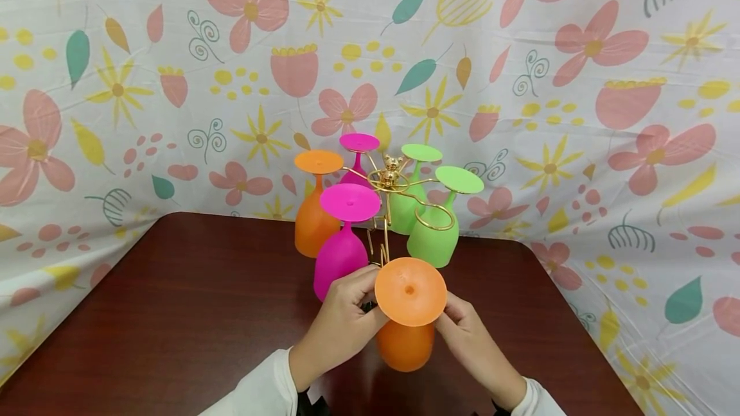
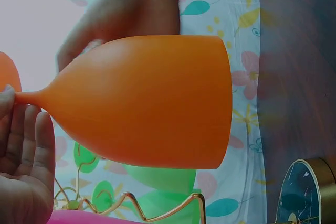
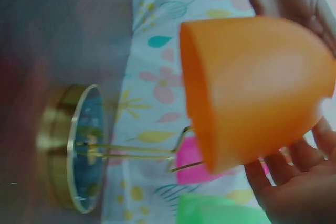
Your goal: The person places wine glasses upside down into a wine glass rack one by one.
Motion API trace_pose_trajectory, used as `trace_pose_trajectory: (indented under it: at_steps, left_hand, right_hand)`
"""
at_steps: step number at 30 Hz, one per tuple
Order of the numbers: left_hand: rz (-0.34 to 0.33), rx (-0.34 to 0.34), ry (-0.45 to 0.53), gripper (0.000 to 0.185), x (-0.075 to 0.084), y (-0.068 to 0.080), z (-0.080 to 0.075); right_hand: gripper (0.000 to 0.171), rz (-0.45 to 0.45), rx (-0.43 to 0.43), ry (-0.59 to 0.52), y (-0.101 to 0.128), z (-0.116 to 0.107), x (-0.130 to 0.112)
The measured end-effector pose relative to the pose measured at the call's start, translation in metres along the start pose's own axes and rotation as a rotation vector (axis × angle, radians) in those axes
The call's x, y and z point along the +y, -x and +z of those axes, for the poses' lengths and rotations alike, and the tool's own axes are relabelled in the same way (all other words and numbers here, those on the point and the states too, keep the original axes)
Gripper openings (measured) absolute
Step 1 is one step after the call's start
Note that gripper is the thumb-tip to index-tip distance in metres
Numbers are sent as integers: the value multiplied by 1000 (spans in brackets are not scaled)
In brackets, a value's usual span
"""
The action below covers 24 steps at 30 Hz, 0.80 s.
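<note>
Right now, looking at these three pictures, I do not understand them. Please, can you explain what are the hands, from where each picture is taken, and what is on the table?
No machine here: a person works with two bare hands. The wide picture comes from a camera on the person's head, looking down. The two close pictures come from cameras on each wrist.

The left hand and the right hand hold an upside-down orange plastic goblet by its round foot and stem.

On the dark brown wooden table stands a thin gold wire rack on a round gold base. Five more goblets hang on it upside down: one orange, two pink, two green. Behind is a flowered cloth.
</note>
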<state>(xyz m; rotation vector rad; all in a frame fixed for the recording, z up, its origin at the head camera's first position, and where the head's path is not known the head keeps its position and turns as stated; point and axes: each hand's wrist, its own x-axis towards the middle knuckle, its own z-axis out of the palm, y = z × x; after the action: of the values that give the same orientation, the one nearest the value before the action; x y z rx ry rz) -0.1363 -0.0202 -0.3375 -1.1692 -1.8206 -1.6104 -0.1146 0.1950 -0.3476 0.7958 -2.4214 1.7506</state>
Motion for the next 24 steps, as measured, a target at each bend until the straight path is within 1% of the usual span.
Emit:
trace_pose_trajectory:
  at_steps: [2, 4, 7, 12, 15, 17, 21, 24]
  left_hand:
    - [-18, -1, 0, 13, 0, 0, 1]
    - [-35, -1, 0, 12, 0, 0, 1]
    - [-72, -2, 8, 12, 0, 0, 2]
    - [-94, 7, 8, 11, 1, 0, 1]
    - [-92, 12, 13, 13, 1, 0, 1]
    - [-78, 15, 15, 14, 0, 0, 1]
    - [-37, 23, 26, 19, -1, 0, 0]
    - [-30, 22, 58, 21, 0, 0, -3]
  right_hand:
    - [32, -112, 22, 37, 0, 3, -4]
    - [36, -175, 54, 61, 0, 6, -8]
    - [40, -232, 111, 125, 0, 9, -10]
    - [42, -286, 167, 194, -1, 12, -10]
    - [44, -312, 173, 210, -2, 13, -11]
    - [45, -335, 177, 225, -2, 14, -11]
    - [48, -405, 189, 260, -5, 15, -12]
    - [49, -457, 206, 272, -8, 16, -13]
